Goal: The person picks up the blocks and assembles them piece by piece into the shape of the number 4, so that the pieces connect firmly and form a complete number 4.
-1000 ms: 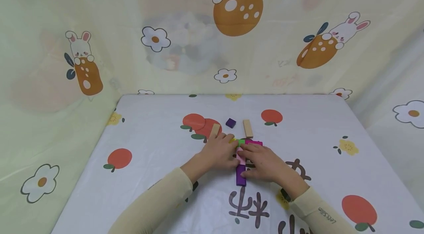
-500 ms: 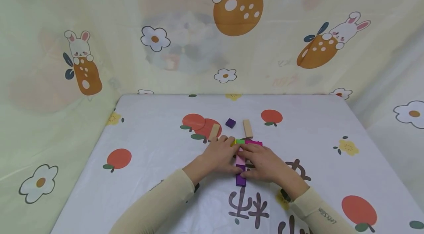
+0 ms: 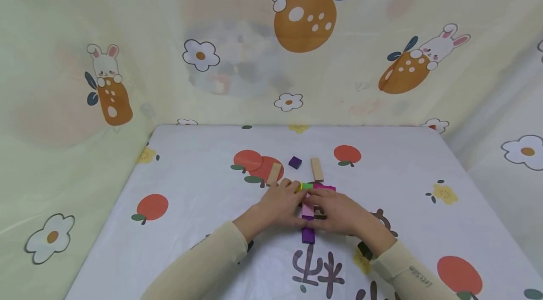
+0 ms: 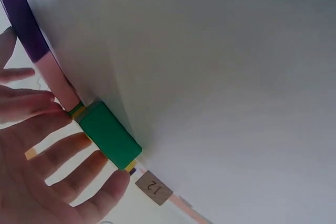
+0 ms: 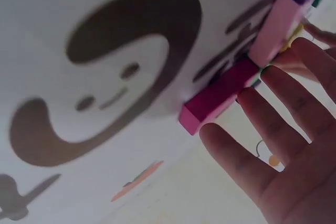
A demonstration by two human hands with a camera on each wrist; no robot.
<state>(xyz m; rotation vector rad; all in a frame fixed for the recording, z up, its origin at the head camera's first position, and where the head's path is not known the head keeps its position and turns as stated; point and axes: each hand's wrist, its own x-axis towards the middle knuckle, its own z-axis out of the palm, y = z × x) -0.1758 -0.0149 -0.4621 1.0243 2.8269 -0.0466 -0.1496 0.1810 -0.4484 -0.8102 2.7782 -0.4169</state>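
Observation:
In the head view a row of blocks points toward me: a pink block (image 3: pixel 308 209), then a purple block (image 3: pixel 308 236). Across its far end lie a small green block (image 3: pixel 307 187), a bit of yellow, and a magenta block (image 3: pixel 328 188). My left hand (image 3: pixel 275 205) rests along the left side, thumb at the purple block; in the left wrist view its nearly straight fingers lie against a larger green block (image 4: pixel 110 136). On the other side my right hand (image 3: pixel 341 211) has its thumb by the purple block. Its extended fingertips touch the magenta block's far side in the right wrist view.
Beyond the hands lie two plain wooden blocks, one at left (image 3: pixel 274 174) and one at right (image 3: pixel 316 170), with a dark purple cube (image 3: pixel 295 162) between them. A printed cloth covers the table (image 3: pixel 203 158), and a patterned curtain (image 3: pixel 237 111) rises behind it.
My left thumb has slid toward me, from beside the pink block to the purple block. The right hand stays nearly in place. The head view has tilted slightly.

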